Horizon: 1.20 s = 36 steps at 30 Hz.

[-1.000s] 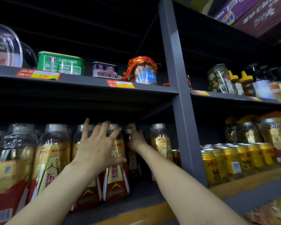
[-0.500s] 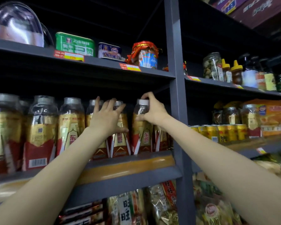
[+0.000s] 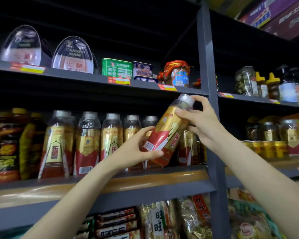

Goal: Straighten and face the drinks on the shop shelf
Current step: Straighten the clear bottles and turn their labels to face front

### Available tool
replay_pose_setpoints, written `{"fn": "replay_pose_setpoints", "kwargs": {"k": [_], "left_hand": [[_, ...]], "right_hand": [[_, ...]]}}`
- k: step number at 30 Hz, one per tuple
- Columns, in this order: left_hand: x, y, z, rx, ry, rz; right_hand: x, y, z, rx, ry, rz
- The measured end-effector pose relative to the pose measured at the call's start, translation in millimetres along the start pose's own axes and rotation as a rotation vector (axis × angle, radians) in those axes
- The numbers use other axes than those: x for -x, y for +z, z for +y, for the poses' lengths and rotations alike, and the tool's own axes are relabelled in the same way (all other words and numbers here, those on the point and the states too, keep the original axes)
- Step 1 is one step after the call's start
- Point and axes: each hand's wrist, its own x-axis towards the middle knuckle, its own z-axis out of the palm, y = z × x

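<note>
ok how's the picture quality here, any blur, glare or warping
Head view: upper shelves dim; ham tins at top left smeared by blur and glare; upright post bows from wide-angle warp; held bottle, gripped by left hand and right hand, fairly sharp.

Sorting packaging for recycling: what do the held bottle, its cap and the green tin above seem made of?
Held bottle: likely clear plastic, see-through at the neck, under a glossy gold-red printed sleeve. Cap: silvery grey, plastic or foil, unclear. Green tin: apparently painted metal, with a rimmed lid and sheen.
</note>
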Motion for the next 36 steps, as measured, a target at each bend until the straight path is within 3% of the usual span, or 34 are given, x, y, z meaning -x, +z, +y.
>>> {"fn": "replay_pose_setpoints", "kwargs": {"k": [4,7,10,12,15,18,20,23,27,31,33,36], "left_hand": [[28,-6,12,-0.031,0.006,0.056],[48,0,13,-0.011,0.037,0.228],[61,-2,8,-0.158,0.124,0.378],[65,-8,6,-0.278,0.156,0.411],[66,-10,14,-0.403,0.215,0.394],[64,-8,19,-0.233,0.223,0.467],[63,-7,23,-0.012,0.098,0.518],[60,-3,21,0.058,-0.005,0.496],[58,-3,21,-0.173,0.214,0.521],[59,-9,27,-0.434,0.366,0.331],[60,-10,26,-0.393,0.339,0.283],[63,-13,28,-0.112,0.127,0.315]], "right_hand": [[6,14,0,-0.133,0.073,-0.002],[16,22,4,-0.105,0.125,-0.045],[29,29,13,-0.028,0.27,-0.148],[35,32,19,-0.133,0.376,-0.18],[39,35,27,-0.325,0.47,-0.096],[43,34,32,-0.504,0.503,-0.019],[45,30,35,-0.577,0.485,-0.011],[48,24,35,-0.579,0.479,-0.048],[50,22,29,-0.462,0.586,-0.085],[54,31,27,-0.488,0.671,-0.053],[55,35,28,-0.561,0.662,-0.006],[52,38,32,-0.574,0.587,0.04]]}}
